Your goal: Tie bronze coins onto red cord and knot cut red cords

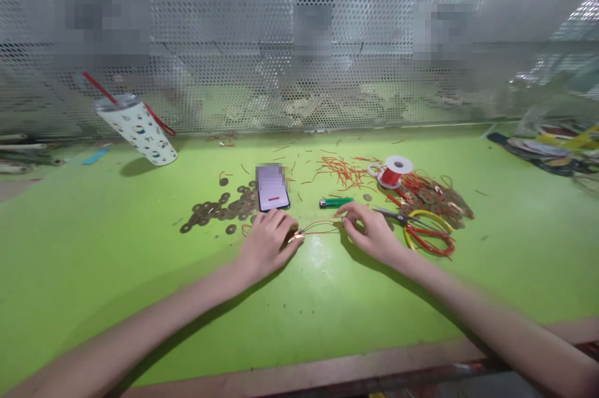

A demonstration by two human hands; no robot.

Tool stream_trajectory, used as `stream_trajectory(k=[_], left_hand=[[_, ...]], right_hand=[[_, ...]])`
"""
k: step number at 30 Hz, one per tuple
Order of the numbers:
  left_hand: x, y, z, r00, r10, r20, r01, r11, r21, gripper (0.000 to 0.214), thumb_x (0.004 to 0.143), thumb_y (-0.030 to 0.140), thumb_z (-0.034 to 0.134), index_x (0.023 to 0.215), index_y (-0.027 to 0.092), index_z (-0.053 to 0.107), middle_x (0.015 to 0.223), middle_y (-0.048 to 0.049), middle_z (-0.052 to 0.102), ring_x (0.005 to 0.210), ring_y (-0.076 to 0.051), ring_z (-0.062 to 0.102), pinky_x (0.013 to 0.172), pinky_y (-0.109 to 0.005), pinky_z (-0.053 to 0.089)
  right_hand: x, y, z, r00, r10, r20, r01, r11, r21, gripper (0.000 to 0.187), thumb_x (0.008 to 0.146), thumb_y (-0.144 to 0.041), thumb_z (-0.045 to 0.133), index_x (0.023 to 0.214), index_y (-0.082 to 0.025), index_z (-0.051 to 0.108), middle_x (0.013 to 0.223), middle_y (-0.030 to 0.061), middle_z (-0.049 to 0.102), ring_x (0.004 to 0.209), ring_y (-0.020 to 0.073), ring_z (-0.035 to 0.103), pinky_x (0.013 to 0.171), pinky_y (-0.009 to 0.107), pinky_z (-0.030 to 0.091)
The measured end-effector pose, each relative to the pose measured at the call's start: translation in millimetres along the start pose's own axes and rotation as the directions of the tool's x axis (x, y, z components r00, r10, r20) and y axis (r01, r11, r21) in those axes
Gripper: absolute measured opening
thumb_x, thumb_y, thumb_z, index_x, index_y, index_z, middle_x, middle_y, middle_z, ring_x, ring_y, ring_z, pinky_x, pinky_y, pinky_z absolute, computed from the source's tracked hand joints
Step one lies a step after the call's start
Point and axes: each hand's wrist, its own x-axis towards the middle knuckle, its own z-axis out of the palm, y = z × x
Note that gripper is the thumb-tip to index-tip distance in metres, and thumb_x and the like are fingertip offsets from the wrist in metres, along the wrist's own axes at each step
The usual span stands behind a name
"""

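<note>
A thin red cord (322,223) stretches in a loop between my two hands, just above the green tabletop. My left hand (267,241) is closed over the cord's left part, its thumb and fingers pinching a small shiny gold-coloured piece (296,236). More cord shows at its left side. With thumb and forefinger bent together, my right hand (367,231) grips the cord's other end; the fingertips partly hide it. A green lighter (337,203) lies just beyond the right hand. Scissors (421,226) with yellow and red handles rest to its right.
Holed coins (210,211) are scattered around a phone (272,188). At right stand a red cord spool (392,173) and a coin pile (435,198); cord snippets (344,170) lie nearby. A patterned tumbler (140,133) stands back left. A perforated metal screen (234,73) closes the far edge.
</note>
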Motion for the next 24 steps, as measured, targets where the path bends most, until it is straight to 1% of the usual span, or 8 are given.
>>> stream_trajectory(k=[4,7,10,12,14,19,22,24], left_hand=[[11,8,0.9,1.0,0.014,-0.013,-0.015,0.999,-0.037,0.022,0.098,0.035,0.053,0.105,0.016,0.062,0.104,-0.0098,0.067,0.096,-0.027,0.06,0.081,-0.043,0.046],[21,16,2.3,0.999,0.031,-0.042,-0.036,0.99,-0.134,0.025,0.098,0.03,0.054,0.117,0.015,0.059,0.113,-0.0119,0.067,0.104,-0.028,0.06,0.086,-0.045,0.049],[30,25,4.9,0.996,0.054,-0.069,-0.07,0.964,-0.257,0.034,0.099,0.026,0.054,0.131,0.013,0.053,0.119,-0.0131,0.067,0.109,-0.027,0.061,0.091,-0.044,0.05],[35,31,7.7,0.996,0.061,-0.064,-0.079,0.942,-0.328,0.038,0.099,0.026,0.054,0.135,0.014,0.051,0.116,-0.0123,0.069,0.105,-0.025,0.064,0.09,-0.043,0.052],[38,35,11.0,0.996,0.059,-0.061,-0.078,0.916,-0.395,0.034,0.099,0.023,0.054,0.132,0.015,0.054,0.11,-0.01,0.071,0.097,-0.023,0.066,0.087,-0.041,0.054],[38,34,14.6,0.993,0.009,-0.114,-0.066,0.855,-0.515,0.016,0.096,0.014,0.057,0.108,0.015,0.066,0.099,-0.0064,0.075,0.088,-0.019,0.069,0.081,-0.034,0.055],[33,29,11.7,0.99,-0.031,-0.137,-0.047,0.846,-0.531,0.013,0.094,0.014,0.06,0.104,0.016,0.068,0.096,-0.0048,0.075,0.085,-0.017,0.069,0.078,-0.032,0.055],[27,26,9.7,0.984,-0.043,-0.173,-0.052,0.859,-0.51,0.012,0.094,0.014,0.061,0.102,0.017,0.069,0.093,-0.0039,0.075,0.083,-0.017,0.068,0.077,-0.032,0.055]], right_hand=[[-1,5,1,0.988,-0.152,-0.038,0.144,0.975,-0.171,0.018,0.092,-0.015,0.049,0.108,-0.021,0.055,0.075,0.0018,0.072,0.067,0.0198,0.063,0.089,0.042,0.044],[-1,7,2,0.966,-0.258,-0.029,0.242,0.935,-0.26,0.02,0.093,-0.015,0.05,0.112,-0.02,0.055,0.088,0.0061,0.076,0.072,0.0205,0.066,0.095,0.045,0.041],[-2,5,3,0.944,-0.326,-0.039,0.308,0.921,-0.239,0.021,0.095,-0.013,0.05,0.115,-0.02,0.054,0.092,0.0069,0.076,0.076,0.0206,0.068,0.093,0.044,0.043],[-4,2,4,0.937,-0.347,-0.042,0.333,0.922,-0.2,0.023,0.096,-0.013,0.049,0.118,-0.02,0.054,0.094,0.0072,0.076,0.077,0.0204,0.069,0.092,0.044,0.044],[-5,-2,5,0.94,-0.339,-0.035,0.329,0.93,-0.166,0.025,0.097,-0.013,0.049,0.119,-0.021,0.054,0.098,0.0079,0.076,0.079,0.0204,0.07,0.092,0.044,0.045],[-4,-6,2,0.959,-0.284,-0.012,0.282,0.955,-0.096,0.017,0.099,-0.019,0.05,0.113,-0.021,0.059,0.1,0.0084,0.075,0.083,0.0215,0.069,0.087,0.042,0.048],[4,10,-5,0.991,-0.118,-0.059,0.111,0.988,-0.106,0.013,0.098,-0.024,0.051,0.102,-0.019,0.062,0.091,0.0086,0.072,0.084,0.0234,0.066,0.082,0.041,0.049],[11,29,-13,0.99,0.014,-0.138,-0.036,0.987,-0.157,0.012,0.096,-0.025,0.052,0.098,-0.018,0.061,0.093,0.0107,0.069,0.085,0.0248,0.064,0.079,0.04,0.049]])
